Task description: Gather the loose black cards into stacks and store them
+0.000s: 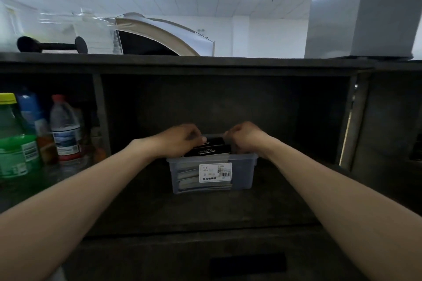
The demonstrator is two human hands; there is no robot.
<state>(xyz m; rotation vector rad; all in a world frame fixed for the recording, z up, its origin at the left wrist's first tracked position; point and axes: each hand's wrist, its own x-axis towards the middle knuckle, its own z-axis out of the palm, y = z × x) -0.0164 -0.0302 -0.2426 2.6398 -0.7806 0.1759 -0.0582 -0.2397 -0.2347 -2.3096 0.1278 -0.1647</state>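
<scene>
A clear plastic storage box (242, 174) with a white barcode label stands inside a dark shelf compartment. Black cards (211, 150) with white lettering stand stacked in it, their tops above the rim. My left hand (180, 138) reaches over the box's left side, its curled fingers on the tops of the cards. My right hand (245, 136) is curled over the box's far right rim. Both forearms stretch into the compartment.
The compartment (285, 107) is dark and deep around the box. The left cubby holds a green bottle (16, 141), a clear water bottle (65, 128) and other bottles. A black dumbbell (52, 46) lies on the shelf top. A drawer handle slot (247, 262) sits below.
</scene>
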